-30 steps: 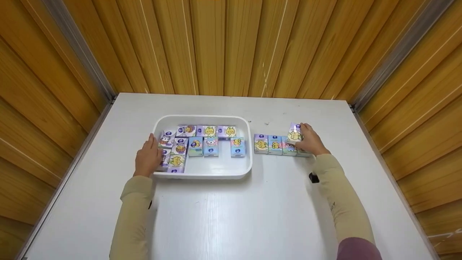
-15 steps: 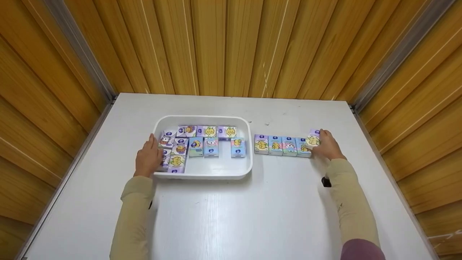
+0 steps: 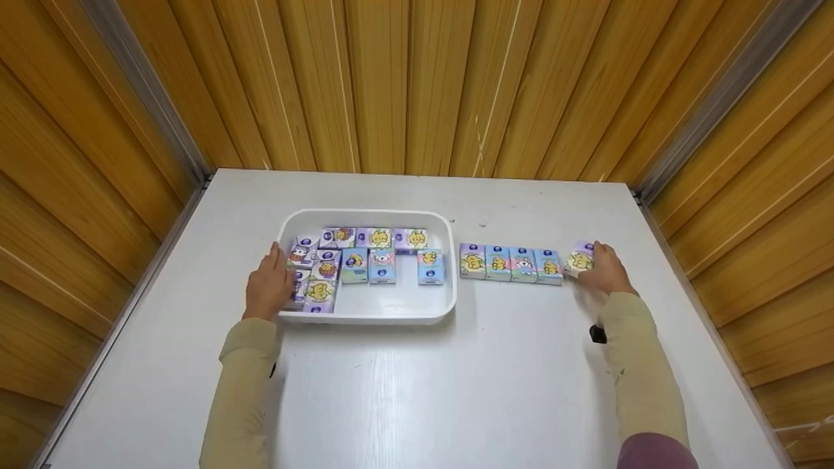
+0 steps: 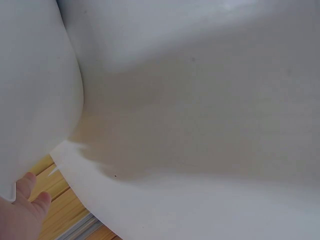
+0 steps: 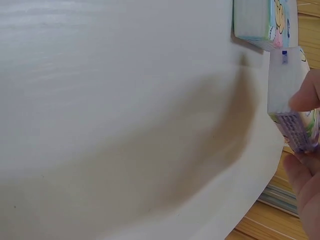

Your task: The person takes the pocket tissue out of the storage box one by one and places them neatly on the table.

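Note:
In the head view my right hand pinches a purple-and-white tissue pack between thumb and fingers, just right of a row of packs. The right wrist view shows the thumb on this tissue pack, whose printed end faces the camera. Beside it lies the row's last pack. My left hand rests on the left rim of a white tray, its fingers fairly straight. In the left wrist view, fingertips show past the tray wall; the rest of that hand is mostly out of frame.
Several tissue packs lie in the tray, along its back and left sides. Right of the tray, a row of packs lies side by side on the white table. Wooden panels enclose the back and sides.
My right hand has carried the tissue pack rightward and down, from above the row to beyond its right end. The left hand and the tray have stayed in place.

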